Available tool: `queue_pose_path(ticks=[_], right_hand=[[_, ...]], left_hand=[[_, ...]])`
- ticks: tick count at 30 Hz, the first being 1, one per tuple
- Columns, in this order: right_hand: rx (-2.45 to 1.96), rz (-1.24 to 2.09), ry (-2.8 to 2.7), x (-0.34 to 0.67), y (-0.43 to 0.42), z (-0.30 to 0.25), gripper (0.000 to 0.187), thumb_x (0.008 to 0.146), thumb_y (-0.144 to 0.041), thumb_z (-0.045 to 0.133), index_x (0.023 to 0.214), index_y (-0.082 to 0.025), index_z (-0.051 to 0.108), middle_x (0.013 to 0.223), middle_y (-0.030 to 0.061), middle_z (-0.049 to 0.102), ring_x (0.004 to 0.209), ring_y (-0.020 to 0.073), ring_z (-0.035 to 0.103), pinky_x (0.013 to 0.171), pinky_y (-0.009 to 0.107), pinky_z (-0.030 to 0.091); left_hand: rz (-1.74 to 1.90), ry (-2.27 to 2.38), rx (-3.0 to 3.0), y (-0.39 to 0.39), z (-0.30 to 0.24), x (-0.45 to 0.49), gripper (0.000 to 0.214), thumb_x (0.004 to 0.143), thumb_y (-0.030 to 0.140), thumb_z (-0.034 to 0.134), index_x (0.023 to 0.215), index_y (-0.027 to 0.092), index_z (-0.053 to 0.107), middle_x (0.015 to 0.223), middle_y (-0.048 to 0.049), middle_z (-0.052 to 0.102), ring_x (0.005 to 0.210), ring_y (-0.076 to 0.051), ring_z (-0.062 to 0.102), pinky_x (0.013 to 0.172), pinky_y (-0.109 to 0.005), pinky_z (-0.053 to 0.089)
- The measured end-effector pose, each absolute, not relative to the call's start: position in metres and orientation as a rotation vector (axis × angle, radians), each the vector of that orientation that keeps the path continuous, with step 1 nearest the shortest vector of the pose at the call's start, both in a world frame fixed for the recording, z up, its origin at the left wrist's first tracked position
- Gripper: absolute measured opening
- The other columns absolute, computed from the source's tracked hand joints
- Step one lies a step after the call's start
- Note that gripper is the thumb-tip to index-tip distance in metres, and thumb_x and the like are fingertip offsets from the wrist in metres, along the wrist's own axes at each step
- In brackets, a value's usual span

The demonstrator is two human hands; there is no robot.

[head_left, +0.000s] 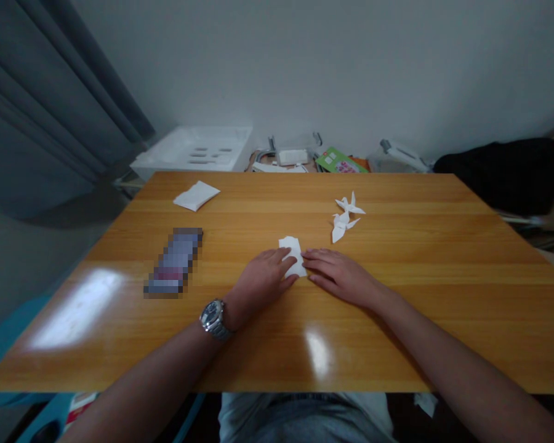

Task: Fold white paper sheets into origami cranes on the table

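Note:
A small white folded sheet of paper [291, 242] lies flat on the wooden table [420, 264] in front of me. My left hand [264, 275] rests on its left side, fingers stretched over the paper and pressing it down. At the paper's right edge lies my right hand [341, 275], palm down, fingers extended and the tips touching or just beside the edge. Beyond my right hand two white folded paper cranes [349, 203] [340, 226] sit close together, wings spread.
A stack of white paper [196, 195] lies at the far left of the table. Nearer, a phone [174, 261] with a blurred-out screen lies flat. Behind the table stand a white tray-like box [198, 147] and a green booklet [339, 161]. Dark cloth [503, 172] hangs at the right.

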State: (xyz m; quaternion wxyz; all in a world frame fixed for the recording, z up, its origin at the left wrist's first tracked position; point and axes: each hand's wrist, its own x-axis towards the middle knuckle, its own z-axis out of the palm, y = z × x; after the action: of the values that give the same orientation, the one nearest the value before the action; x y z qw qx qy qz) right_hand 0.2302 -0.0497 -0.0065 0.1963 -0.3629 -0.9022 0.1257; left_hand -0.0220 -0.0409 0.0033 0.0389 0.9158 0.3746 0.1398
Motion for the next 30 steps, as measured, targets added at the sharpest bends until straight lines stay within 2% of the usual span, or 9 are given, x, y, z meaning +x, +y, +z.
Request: queue_pose_path(ticks=[5, 9, 14, 19, 24, 30], right_hand=[[-0.987, 0.356, -2.476, 0.2281, -0.047, -0.0106, 0.027, 0.101, -0.028, 0.059, 0.125, -0.021, 0.068, 0.14, 0.0134, 0.066, 0.131, 0.0261, 0.061, 0.111, 0.048, 0.05], [-0.989, 0.356, -2.475, 0.2244, -0.0456, -0.011, 0.02, 0.102, -0.027, 0.057, 0.115, -0.022, 0.072, 0.133, 0.0119, 0.069, 0.124, 0.0253, 0.065, 0.105, 0.046, 0.053], [-1.016, 0.422, -2.401, 0.2226, -0.0468, -0.0095, 0.021, 0.103, -0.029, 0.053, 0.111, -0.024, 0.072, 0.126, 0.0095, 0.073, 0.12, 0.0247, 0.067, 0.104, 0.046, 0.053], [-1.134, 0.492, -2.31, 0.2221, -0.0497, -0.0074, 0.023, 0.105, -0.03, 0.048, 0.115, -0.024, 0.068, 0.122, 0.0091, 0.074, 0.113, 0.0239, 0.069, 0.1, 0.043, 0.054], [-1.149, 0.553, -2.264, 0.2225, -0.0496, -0.0069, 0.019, 0.102, -0.033, 0.054, 0.114, -0.024, 0.066, 0.117, 0.0086, 0.075, 0.108, 0.0241, 0.07, 0.096, 0.042, 0.054], [-1.069, 0.589, -2.222, 0.223, -0.046, -0.0099, 0.013, 0.101, -0.028, 0.056, 0.098, -0.022, 0.067, 0.12, 0.01, 0.069, 0.112, 0.0231, 0.066, 0.098, 0.041, 0.054]], left_hand=[[0.484, 1.092, 2.776, -0.042, 0.008, -0.0195, 0.029, 0.102, 0.033, 0.056, 0.124, 0.016, 0.064, 0.133, -0.0138, 0.066, 0.117, -0.027, 0.066, 0.103, -0.045, 0.053], [0.512, 1.071, 2.754, -0.0423, 0.0079, -0.0188, 0.031, 0.103, 0.034, 0.055, 0.127, 0.017, 0.063, 0.133, -0.0123, 0.067, 0.119, -0.027, 0.065, 0.105, -0.044, 0.052], [0.491, 1.045, 2.765, -0.0419, 0.0088, -0.0211, 0.043, 0.096, 0.044, 0.066, 0.129, 0.017, 0.062, 0.136, -0.0131, 0.066, 0.12, -0.03, 0.065, 0.105, -0.045, 0.053], [0.496, 1.055, 2.717, -0.0385, 0.0087, -0.021, 0.024, 0.1, 0.03, 0.06, 0.12, 0.018, 0.066, 0.126, -0.0101, 0.071, 0.11, -0.026, 0.069, 0.099, -0.041, 0.055], [0.552, 1.05, 2.632, -0.034, 0.007, -0.0197, 0.024, 0.105, 0.029, 0.052, 0.121, 0.019, 0.066, 0.12, -0.0087, 0.073, 0.107, -0.022, 0.07, 0.097, -0.036, 0.055], [0.535, 1.086, 2.601, -0.0342, 0.0084, -0.0171, 0.022, 0.104, 0.028, 0.053, 0.117, 0.017, 0.067, 0.117, -0.0082, 0.072, 0.104, -0.023, 0.069, 0.093, -0.036, 0.055]])
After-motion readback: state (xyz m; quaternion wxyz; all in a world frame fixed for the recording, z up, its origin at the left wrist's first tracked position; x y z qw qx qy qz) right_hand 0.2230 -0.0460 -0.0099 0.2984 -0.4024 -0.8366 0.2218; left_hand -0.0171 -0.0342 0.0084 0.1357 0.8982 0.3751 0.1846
